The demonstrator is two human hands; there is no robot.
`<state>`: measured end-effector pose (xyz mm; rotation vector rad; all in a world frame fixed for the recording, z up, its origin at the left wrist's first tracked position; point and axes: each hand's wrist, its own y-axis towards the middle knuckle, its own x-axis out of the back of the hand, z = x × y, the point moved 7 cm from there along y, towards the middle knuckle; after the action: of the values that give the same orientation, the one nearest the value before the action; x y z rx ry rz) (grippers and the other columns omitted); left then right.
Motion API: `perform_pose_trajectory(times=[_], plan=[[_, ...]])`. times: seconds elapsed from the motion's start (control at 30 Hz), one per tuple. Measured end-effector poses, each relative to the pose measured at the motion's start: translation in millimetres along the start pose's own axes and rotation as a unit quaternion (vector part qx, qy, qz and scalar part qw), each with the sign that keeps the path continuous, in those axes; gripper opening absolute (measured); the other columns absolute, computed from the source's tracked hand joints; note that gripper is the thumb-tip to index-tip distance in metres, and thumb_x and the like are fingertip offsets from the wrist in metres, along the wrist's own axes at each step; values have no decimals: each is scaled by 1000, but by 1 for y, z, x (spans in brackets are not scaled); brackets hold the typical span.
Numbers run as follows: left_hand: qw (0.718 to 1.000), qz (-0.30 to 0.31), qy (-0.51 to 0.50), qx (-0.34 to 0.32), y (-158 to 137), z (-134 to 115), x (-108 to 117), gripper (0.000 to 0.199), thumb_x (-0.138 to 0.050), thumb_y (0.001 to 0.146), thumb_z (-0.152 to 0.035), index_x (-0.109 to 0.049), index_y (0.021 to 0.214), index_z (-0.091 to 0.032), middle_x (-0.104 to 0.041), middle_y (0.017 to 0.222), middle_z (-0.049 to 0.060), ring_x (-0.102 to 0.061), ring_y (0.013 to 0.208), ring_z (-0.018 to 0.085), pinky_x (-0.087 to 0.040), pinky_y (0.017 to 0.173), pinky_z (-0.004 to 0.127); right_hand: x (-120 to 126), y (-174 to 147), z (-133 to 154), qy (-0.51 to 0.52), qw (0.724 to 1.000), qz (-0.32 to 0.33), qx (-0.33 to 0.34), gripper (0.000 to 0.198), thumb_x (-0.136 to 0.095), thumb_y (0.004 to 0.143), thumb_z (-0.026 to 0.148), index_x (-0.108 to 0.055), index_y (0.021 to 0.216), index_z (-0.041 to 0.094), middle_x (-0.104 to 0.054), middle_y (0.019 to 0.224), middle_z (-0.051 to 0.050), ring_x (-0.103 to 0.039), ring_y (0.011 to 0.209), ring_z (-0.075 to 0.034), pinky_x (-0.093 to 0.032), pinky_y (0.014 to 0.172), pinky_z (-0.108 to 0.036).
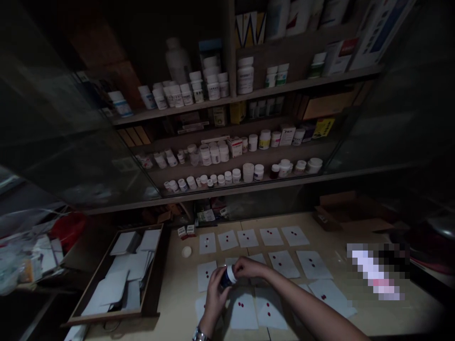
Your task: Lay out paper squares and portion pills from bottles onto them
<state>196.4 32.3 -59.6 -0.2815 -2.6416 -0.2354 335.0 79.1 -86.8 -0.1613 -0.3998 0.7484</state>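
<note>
My left hand point(215, 290) is wrapped round a small dark blue bottle point(225, 278) with a white upper end, tilted to the right above the table. At that white end are the bent, pinched fingers of my right hand point(248, 268); what they hold, if anything, is hidden. Beneath and around both hands lie rows of white paper squares point(279, 264), most bearing two or so dark red pills point(241, 305). My right forearm covers some of the papers. A round white lid point(186, 251) lies on the table left of the rows.
At the left stands a wooden tray point(160, 246) with stacks of white paper point(126, 263). Two small boxes point(186, 231) sit behind the lid. A cardboard box point(322, 215) is at the back right. Shelves point(199, 189) of medicine bottles rise behind the table. One area at right is pixelated.
</note>
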Motion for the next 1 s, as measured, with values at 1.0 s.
perform_pose_trajectory(times=[1.0], plan=[[1000, 12, 13, -24, 1, 1, -6, 44, -63, 75, -19, -59, 119, -20, -61, 118, 13, -55, 112, 26, -45, 97, 45, -4, -16, 9, 79, 992, -57, -81, 13, -48, 60, 12, -58, 51, 13, -45, 41, 7, -36, 41, -6, -24, 43, -17]])
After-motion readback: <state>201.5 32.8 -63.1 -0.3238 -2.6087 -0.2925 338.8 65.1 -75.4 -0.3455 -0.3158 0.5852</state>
